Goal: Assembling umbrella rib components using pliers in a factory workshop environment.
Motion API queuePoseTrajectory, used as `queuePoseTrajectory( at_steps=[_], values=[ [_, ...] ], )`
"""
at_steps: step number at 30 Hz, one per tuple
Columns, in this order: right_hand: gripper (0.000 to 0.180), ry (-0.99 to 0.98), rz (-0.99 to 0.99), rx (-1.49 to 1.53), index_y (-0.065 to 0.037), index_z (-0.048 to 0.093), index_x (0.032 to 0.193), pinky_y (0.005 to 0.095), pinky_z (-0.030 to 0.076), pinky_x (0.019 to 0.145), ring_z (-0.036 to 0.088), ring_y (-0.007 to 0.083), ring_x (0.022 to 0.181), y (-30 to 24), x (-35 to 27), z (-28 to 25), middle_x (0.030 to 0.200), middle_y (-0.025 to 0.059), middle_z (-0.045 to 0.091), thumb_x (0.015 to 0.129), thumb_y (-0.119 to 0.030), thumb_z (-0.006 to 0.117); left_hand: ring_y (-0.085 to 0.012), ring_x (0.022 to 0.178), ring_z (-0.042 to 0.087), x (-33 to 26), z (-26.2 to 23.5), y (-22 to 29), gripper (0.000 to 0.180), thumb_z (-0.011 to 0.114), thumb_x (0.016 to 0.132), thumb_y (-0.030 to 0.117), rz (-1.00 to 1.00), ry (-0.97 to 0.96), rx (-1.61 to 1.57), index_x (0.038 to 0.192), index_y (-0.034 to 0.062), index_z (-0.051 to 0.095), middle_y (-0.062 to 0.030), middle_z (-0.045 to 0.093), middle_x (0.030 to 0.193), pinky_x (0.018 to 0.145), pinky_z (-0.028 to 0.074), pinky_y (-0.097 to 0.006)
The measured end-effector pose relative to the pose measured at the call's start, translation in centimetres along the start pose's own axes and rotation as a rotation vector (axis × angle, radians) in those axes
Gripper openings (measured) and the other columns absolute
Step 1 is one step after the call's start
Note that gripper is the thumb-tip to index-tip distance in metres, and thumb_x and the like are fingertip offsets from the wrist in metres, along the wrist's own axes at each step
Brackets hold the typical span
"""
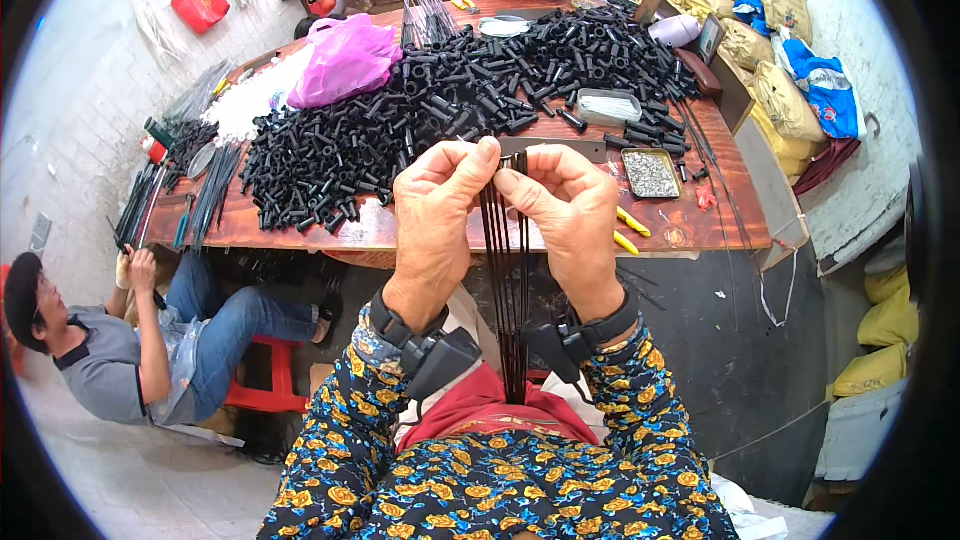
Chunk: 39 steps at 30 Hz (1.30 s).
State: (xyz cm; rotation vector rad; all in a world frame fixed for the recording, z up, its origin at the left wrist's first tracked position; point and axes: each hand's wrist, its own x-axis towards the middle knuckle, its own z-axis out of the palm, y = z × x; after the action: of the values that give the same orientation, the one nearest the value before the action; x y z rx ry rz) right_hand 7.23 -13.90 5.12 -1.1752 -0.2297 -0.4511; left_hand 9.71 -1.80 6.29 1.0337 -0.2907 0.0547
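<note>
1. While their lower ends come over the red cloth (450,405) at the lap, the thin black rods (508,290) run lengthwise between the two wrists, up to the fingertips.
2. At the upper ends, the left hand (437,202) and the right hand (570,205) both pinch the bundle; neither is clearly nearer, and which rods each grasps, I cannot tell.
3. Beyond, on the bench (730,135), yellow handles (632,222) lie rightward.
4. Farther, there is a large heap of black pieces (340,160).
</note>
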Motion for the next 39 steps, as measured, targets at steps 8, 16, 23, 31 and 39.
queuePoseTrajectory(
  at_steps=[8, 16, 23, 31, 39],
  values=[
    [0.014, -0.192, 0.203, -0.004, 0.000, 0.067, 0.095, 0.0185, 0.048, 0.058, 0.060, 0.0043, 0.066, -0.3, 0.7, -1.1, 0.081, 0.0028, 0.068, 0.083, -0.004, 0.073, -0.0144, 0.091, 0.064, -0.1, -2.1, 0.9, 0.024, 0.063, 0.090, 0.004, -0.130, -0.199, -0.015, 0.112, -0.0035, 0.065, -0.0088, 0.069, 0.102, 0.084, 0.051, -0.029],
    [0.016, -0.226, 0.267, 0.078, 0.000, 0.066, 0.097, 0.0204, 0.050, 0.064, 0.061, 0.0057, 0.070, 0.4, 1.5, -1.2, 0.082, 0.0027, 0.068, 0.086, -0.010, 0.071, -0.0148, 0.092, 0.064, 0.0, -2.7, 0.7, 0.027, 0.062, 0.090, 0.004, -0.182, -0.195, -0.036, 0.115, -0.0033, 0.064, -0.0097, 0.069, 0.106, 0.084, 0.052, -0.031],
    [0.014, -0.334, 0.267, 0.169, -0.002, 0.068, 0.085, 0.0198, 0.045, 0.056, 0.056, 0.0036, 0.062, 0.5, 1.8, -1.8, 0.074, -0.0001, 0.066, 0.087, -0.015, 0.072, -0.0093, 0.074, 0.060, -0.4, -1.3, 1.1, 0.022, 0.063, 0.091, 0.008, -0.236, -0.187, -0.172, 0.110, -0.0030, 0.066, -0.0043, 0.067, 0.090, 0.067, 0.051, -0.024],
    [0.018, -0.171, 0.097, -0.138, -0.003, 0.068, 0.073, 0.0197, 0.037, 0.051, 0.048, 0.0003, 0.059, -0.7, 0.3, -0.2, 0.064, -0.0062, 0.059, 0.086, -0.014, 0.073, -0.0063, 0.077, 0.060, -1.0, -0.7, 0.3, 0.013, 0.068, 0.088, 0.009, -0.040, -0.043, -0.058, 0.096, -0.0008, 0.069, -0.0018, 0.068, 0.086, 0.070, 0.049, -0.022],
    [0.014, -0.251, 0.220, -0.052, -0.003, 0.069, 0.089, 0.0184, 0.042, 0.054, 0.054, 0.0009, 0.062, 0.1, 1.8, -1.6, 0.073, -0.0040, 0.064, 0.091, -0.016, 0.067, -0.0133, 0.085, 0.062, -0.4, -3.6, -0.3, 0.026, 0.062, 0.094, 0.017, -0.049, 0.039, 0.123, 0.113, -0.0004, 0.065, -0.0064, 0.067, 0.100, 0.074, 0.052, -0.030]
  ],
)
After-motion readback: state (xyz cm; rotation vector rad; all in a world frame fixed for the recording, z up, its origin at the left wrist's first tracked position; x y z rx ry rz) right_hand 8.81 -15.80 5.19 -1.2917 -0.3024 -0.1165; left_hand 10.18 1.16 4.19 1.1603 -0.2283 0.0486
